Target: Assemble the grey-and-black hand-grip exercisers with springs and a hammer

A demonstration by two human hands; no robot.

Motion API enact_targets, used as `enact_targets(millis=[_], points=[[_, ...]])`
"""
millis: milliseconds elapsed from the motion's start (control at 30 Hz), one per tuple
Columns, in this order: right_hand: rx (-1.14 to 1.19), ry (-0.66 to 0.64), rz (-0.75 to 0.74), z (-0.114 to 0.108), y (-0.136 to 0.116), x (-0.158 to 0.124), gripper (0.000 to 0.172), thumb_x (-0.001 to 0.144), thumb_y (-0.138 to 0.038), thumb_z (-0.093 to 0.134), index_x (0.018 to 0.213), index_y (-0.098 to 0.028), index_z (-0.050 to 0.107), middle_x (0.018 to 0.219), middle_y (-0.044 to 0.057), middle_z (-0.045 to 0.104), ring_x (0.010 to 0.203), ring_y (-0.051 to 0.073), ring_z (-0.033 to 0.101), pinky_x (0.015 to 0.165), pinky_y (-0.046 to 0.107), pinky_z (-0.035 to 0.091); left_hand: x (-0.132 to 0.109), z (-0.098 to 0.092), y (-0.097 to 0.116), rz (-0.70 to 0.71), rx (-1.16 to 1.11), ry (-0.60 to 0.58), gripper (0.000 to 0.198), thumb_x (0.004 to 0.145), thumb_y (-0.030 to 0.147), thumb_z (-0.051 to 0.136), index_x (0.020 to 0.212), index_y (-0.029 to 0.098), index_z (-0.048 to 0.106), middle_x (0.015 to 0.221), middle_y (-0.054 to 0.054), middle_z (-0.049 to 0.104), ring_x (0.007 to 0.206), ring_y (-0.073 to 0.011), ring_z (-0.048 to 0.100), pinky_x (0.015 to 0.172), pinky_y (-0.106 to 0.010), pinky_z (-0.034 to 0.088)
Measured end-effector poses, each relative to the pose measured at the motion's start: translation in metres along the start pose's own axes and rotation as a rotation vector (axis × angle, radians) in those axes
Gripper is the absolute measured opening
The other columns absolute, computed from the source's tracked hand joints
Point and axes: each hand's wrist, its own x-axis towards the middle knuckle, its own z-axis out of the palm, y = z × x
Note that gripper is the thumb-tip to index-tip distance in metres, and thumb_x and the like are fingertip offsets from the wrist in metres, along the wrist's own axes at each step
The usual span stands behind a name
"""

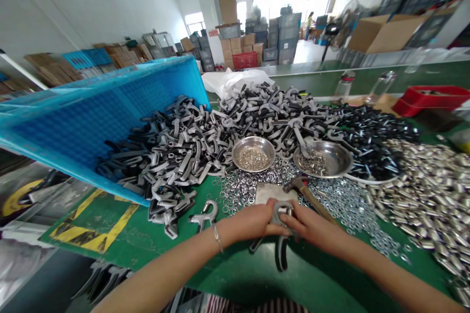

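Both my hands meet over the green table [235, 279] near its front edge. My left hand [253, 220] and my right hand [306, 225] are both closed on one grey metal handle part with a black grip [282, 215], whose black end hangs down toward me. A small metal plate [270, 191] lies just beyond my fingers. A hammer [304, 190] rests beside it, its wooden handle running under my right hand. Another grey handle part [205, 212] lies loose to the left of my left wrist.
A tipped blue crate [91, 112] spills a big heap of grey and black handle parts [191, 151]. Two steel bowls [253, 154] [325, 159] hold small hardware. Loose washers [238, 188] and metal sleeves [429, 181] cover the right. A red tray [429, 98] sits far right.
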Motion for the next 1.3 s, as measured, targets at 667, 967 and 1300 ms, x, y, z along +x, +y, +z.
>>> enact_targets(millis=[667, 967, 1300], points=[[-0.684, 0.209, 0.319, -0.118, 0.15, 0.093, 0.018, 0.09, -0.027, 0.057, 0.098, -0.018, 0.069, 0.103, 0.015, 0.071, 0.093, 0.026, 0.065, 0.071, 0.033, 0.047, 0.241, -0.036, 0.029, 0.148, 0.451, 0.206, 0.023, 0.093, 0.01, 0.049, 0.097, 0.008, 0.072, 0.102, -0.02, 0.071, 0.103, -0.0278, 0.067, 0.098, -0.045, 0.047], [-0.591, 0.282, 0.262, -0.121, 0.158, 0.094, 0.016, 0.09, -0.024, 0.055, 0.098, -0.017, 0.067, 0.095, 0.013, 0.07, 0.086, 0.024, 0.064, 0.074, 0.031, 0.043, 0.238, -0.026, 0.02, 0.116, 0.364, 0.292, 0.024, 0.097, 0.015, 0.047, 0.098, 0.012, 0.071, 0.1, -0.014, 0.072, 0.099, -0.0242, 0.068, 0.092, -0.039, 0.048], [-0.456, 0.455, 0.239, -0.129, 0.115, 0.072, 0.015, 0.089, -0.023, 0.053, 0.091, -0.015, 0.066, 0.092, 0.014, 0.073, 0.088, 0.027, 0.067, 0.077, 0.035, 0.047, 0.173, -0.033, 0.029, 0.146, 0.064, 0.562, 0.027, 0.102, 0.032, 0.045, 0.111, 0.02, 0.068, 0.109, -0.006, 0.073, 0.099, -0.0189, 0.067, 0.087, -0.032, 0.048]])
